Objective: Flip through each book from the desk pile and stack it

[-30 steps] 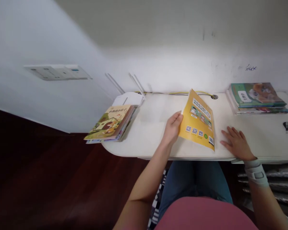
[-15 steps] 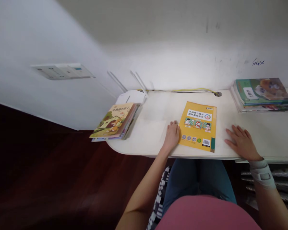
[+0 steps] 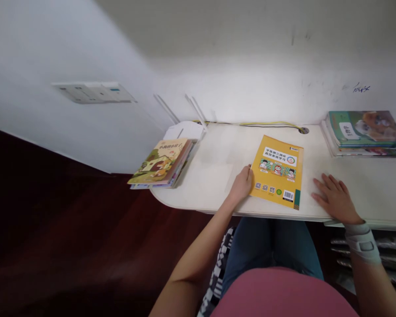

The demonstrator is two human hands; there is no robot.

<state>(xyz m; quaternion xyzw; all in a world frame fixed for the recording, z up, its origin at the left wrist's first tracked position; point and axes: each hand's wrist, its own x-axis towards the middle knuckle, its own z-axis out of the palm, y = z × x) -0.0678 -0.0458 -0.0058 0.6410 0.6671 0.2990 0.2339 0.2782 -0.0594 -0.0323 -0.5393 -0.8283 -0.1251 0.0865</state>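
A yellow workbook [image 3: 277, 171] lies on the white desk [image 3: 211, 176], showing a cover with cartoon pictures, QR codes and a barcode. My left hand [image 3: 242, 186] is closed at its left edge, the fingers curled against that side and partly hidden. To the right of the workbook, my right hand [image 3: 338, 200] rests palm down on the desk with fingers spread, apart from the book and holding nothing. A grey brace wraps the right wrist.
A stack of picture books [image 3: 161, 163] overhangs the desk's rounded left end, before a white router [image 3: 185, 130] with antennas. More books [image 3: 366, 127] are piled at the back right. Cables run along the wall to a round desk hole [image 3: 304, 130].
My left hand's fingers have curled in at the workbook's left edge. My right hand stays flat on the desk. The whole view has shifted slightly.
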